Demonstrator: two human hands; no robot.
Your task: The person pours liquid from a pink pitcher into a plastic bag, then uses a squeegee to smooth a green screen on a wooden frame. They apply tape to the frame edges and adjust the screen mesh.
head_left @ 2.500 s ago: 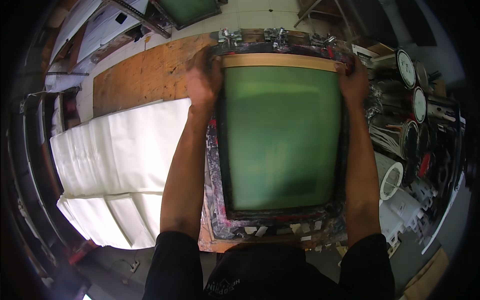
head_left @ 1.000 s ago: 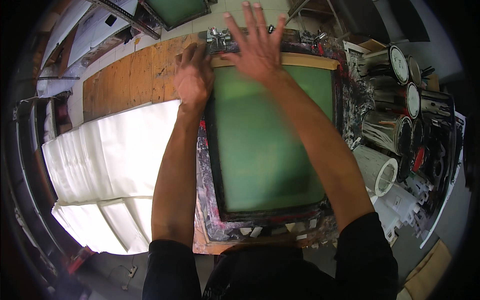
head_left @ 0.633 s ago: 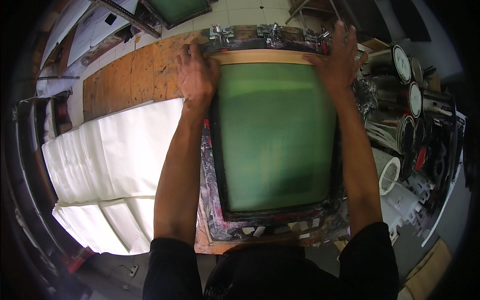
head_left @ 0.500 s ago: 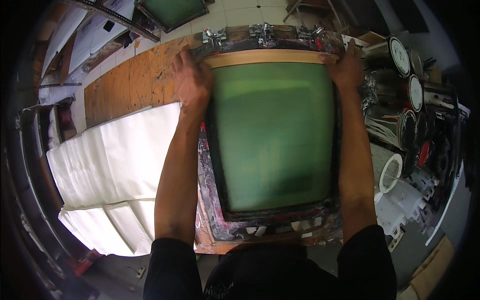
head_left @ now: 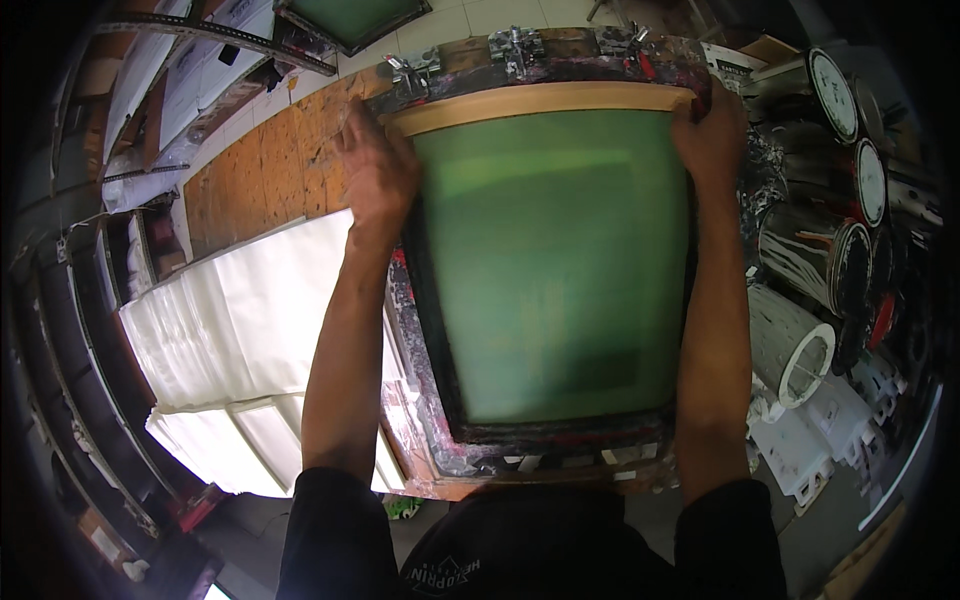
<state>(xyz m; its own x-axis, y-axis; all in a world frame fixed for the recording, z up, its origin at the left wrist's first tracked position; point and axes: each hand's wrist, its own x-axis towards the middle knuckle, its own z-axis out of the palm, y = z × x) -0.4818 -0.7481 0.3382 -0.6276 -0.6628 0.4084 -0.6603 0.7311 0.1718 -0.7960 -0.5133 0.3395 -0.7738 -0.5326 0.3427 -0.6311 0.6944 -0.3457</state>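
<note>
A screen printing frame [head_left: 560, 432] with green mesh [head_left: 555, 270] lies over the work board in front of me. A tan strip [head_left: 540, 100] runs along its far side. My left hand [head_left: 378, 170] is closed on the far left corner, its fingers reaching over the outer edge. At the far right corner my right hand [head_left: 712, 140] grips the frame, its thumb by the end of the strip. Metal hinge clamps [head_left: 516, 52] stand in a row just beyond the far edge. What lies under the mesh is hidden.
White sheets [head_left: 250, 310] are stacked left of the frame on the wooden table [head_left: 260, 175]. Paint-streaked cans [head_left: 815, 250] and white tubs [head_left: 815, 435] crowd the right side. A metal rack [head_left: 210, 35] stands at far left; another green screen [head_left: 355, 18] leans beyond the table.
The whole view has shifted slightly, so the cans sit farther right. Both hands keep their places at the frame's far corners, the right one with its fingers more folded.
</note>
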